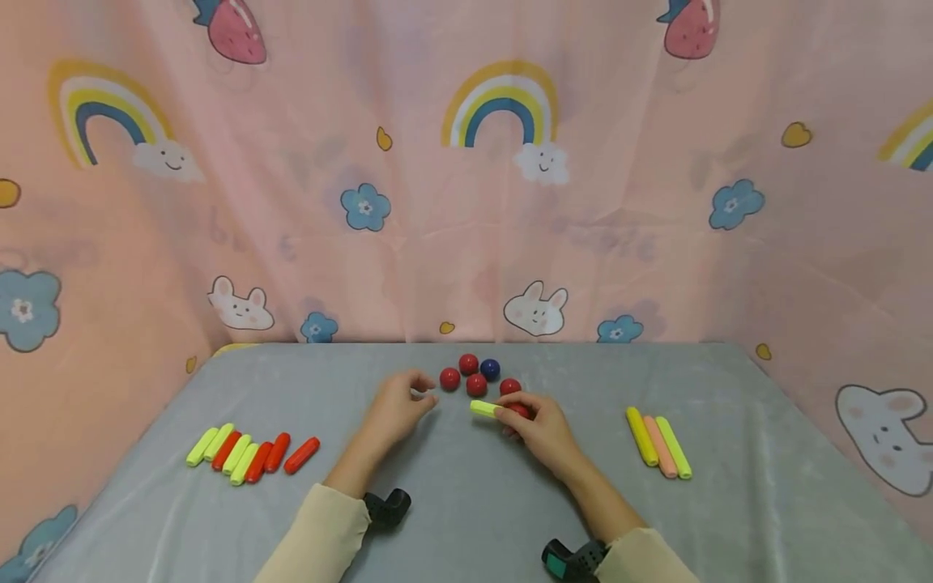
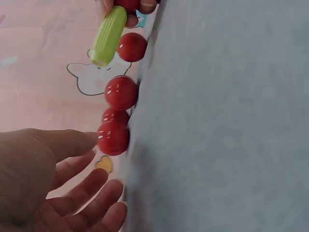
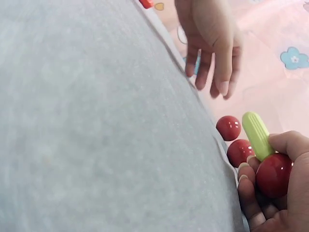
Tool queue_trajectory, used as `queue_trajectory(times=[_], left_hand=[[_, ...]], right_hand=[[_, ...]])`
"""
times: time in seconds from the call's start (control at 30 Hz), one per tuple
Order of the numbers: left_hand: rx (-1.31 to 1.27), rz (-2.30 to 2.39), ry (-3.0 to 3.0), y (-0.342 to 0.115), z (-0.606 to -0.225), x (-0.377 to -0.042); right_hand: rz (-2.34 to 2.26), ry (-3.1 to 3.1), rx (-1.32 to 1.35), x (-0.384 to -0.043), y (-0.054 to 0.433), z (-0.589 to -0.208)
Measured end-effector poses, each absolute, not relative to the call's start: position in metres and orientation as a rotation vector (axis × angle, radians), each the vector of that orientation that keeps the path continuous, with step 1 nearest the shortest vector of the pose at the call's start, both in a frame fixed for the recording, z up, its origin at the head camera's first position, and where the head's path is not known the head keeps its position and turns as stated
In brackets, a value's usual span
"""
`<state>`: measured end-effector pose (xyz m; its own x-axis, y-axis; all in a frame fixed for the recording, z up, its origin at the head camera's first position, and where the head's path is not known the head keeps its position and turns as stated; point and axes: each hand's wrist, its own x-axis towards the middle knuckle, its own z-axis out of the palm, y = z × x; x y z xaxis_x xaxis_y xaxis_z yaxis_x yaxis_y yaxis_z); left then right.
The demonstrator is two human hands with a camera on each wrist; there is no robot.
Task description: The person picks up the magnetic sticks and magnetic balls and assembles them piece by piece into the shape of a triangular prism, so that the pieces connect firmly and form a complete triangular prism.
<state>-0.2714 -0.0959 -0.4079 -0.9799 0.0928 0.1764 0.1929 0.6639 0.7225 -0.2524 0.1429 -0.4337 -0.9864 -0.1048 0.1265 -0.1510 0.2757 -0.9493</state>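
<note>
Pinched the lime stick (image 1: 484,409) in the right hand (image 1: 543,425), with the thumb bearing on it near one end and the other fingers curled about a red ball (image 3: 274,175). Held that stick between the two hands, over the grey cloth (image 1: 466,502), with the long axis running crosswise and the free end pointing toward the left hand (image 1: 397,401). Held nothing in the left hand, with fingers loosely bent and thumb set apart from them, nearer than the right to the leftmost loose ball (image 1: 449,379), just beyond the fingertips on their right side. Could not tell from the left wrist view between a thumb touching that ball and one merely overlapping it. Saw three more red balls (image 1: 477,385) and a dark blue ball (image 1: 491,370) bunched toward the far edge. Noted, farther left, a row of eight sticks (image 1: 236,457), four lime and four red, mostly side by side, with one red stick set apart at the right end. Noted, well off to the right, a yellow stick (image 1: 642,437), a peach stick (image 1: 659,447) and another lime stick (image 1: 674,448) laid alongside one another. Found the balls round, smooth and glossy, with small bright highlights; found the pinched stick straight, fluted lengthwise and blunt at the end. Found the cloth dull and softly creased, against a pink curtain (image 1: 291,202) printed with rainbows, flowers and rabbits.
</note>
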Motion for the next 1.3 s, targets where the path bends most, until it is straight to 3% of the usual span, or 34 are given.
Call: queue_trajectory(times=[0.2,0.53,0.93,1.3], left_hand=[[-0.209,-1.390,-2.659,-0.096,-0.419,-0.273],[-0.073,-1.214,-2.755,-0.081,-0.409,-0.279],[-0.213,-1.208,-2.691,-0.064,-0.419,-0.303],[-0.136,-2.070,-2.421,-0.073,-0.426,-0.285]], right_hand=[[1.854,-2.466,0.227,-0.252,0.143,-0.435],[1.898,-2.452,0.244,-0.248,0.144,-0.441],[1.968,-2.389,0.177,-0.250,0.142,-0.438],[1.927,-2.420,0.165,-0.251,0.142,-0.436]])
